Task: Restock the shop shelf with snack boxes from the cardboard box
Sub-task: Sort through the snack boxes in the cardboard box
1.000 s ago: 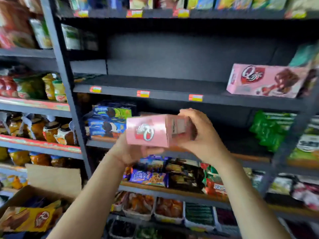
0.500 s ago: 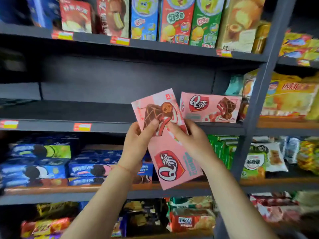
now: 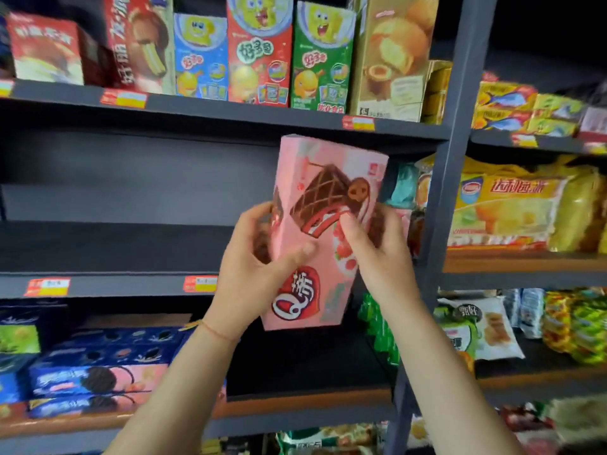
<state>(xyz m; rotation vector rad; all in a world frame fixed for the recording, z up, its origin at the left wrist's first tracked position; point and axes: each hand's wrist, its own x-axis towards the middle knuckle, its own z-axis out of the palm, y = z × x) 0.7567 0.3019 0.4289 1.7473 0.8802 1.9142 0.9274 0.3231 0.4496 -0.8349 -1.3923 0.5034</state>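
box (image 3: pixel 323 224): on end, in the air before shelf (image 3: pixel 131 285) front edge | left hand (image 3: pixel 254 267) and right hand (image 3: pixel 377 254): gripping its long sides | handling: probably light, stiff card, crushable; hold edges

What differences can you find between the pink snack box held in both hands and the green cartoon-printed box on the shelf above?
1. Colour: the pink snack box shows a chocolate cake; the green cartoon box shows a yellow cartoon character.
2. Support: the pink box is gripped by the left hand and right hand; the green one stands on the upper shelf.
3. Pose: pink tilts; green stands upright.

Both are tall cardboard packs.
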